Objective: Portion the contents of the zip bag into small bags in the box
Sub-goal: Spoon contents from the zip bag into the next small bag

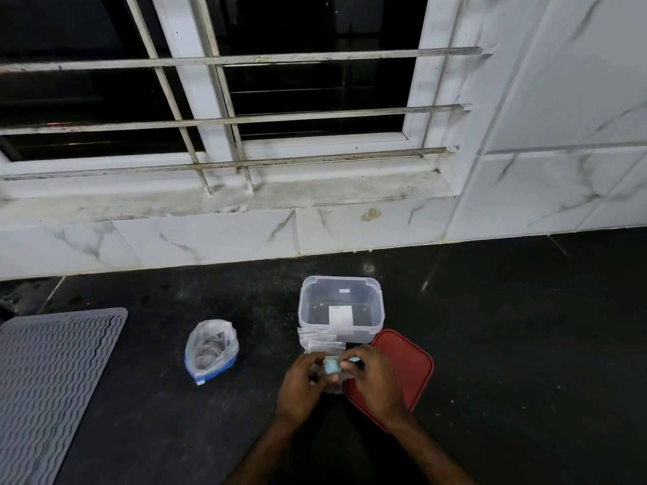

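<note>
Left hand and right hand meet over the dark worktop, each grip pinched on one small bag. Red lid lies just right. Beyond, a bag stack touches the open box; the zip bag stands left, apart.

Red lid, wavy grey mat, seemingly blue-edged bag.

Person visible only as left hand and right hand, both bare, each continuing into a forearm uncovered as far as the lower edge of view; finer finger detail too dim to resolve.
</note>
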Demonstrator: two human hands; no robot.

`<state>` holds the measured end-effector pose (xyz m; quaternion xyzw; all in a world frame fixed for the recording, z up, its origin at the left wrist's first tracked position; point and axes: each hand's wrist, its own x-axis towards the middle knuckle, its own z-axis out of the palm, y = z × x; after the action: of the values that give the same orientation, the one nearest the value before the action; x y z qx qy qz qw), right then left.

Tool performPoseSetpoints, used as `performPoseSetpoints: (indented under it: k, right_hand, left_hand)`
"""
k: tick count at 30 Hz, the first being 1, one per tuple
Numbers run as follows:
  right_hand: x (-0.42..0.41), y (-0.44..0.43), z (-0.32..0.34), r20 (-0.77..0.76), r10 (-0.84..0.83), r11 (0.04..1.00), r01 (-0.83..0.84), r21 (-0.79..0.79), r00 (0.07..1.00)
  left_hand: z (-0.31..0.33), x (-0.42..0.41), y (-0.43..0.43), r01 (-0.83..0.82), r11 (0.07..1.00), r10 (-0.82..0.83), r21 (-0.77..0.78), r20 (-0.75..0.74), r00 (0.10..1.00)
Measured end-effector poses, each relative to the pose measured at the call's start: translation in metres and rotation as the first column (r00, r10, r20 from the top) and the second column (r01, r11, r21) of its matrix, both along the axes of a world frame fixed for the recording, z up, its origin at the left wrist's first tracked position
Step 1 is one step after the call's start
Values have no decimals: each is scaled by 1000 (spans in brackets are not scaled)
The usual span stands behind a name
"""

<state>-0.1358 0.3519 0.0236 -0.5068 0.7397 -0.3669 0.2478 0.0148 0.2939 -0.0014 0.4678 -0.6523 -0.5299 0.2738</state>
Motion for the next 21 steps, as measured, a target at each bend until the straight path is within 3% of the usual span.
performPoseSetpoints:
  k: [9, 21]
  right_hand:
    - [0, 1, 1, 19, 8, 1000, -8, 14, 1000]
    - [1, 4, 7, -150, 97, 994, -89, 62, 984]
  left_hand:
    - [-1, 4, -5, 9, 999, -7, -38, 52, 999]
    - [-4, 5, -4, 39, 999, -38, -12, 69, 997]
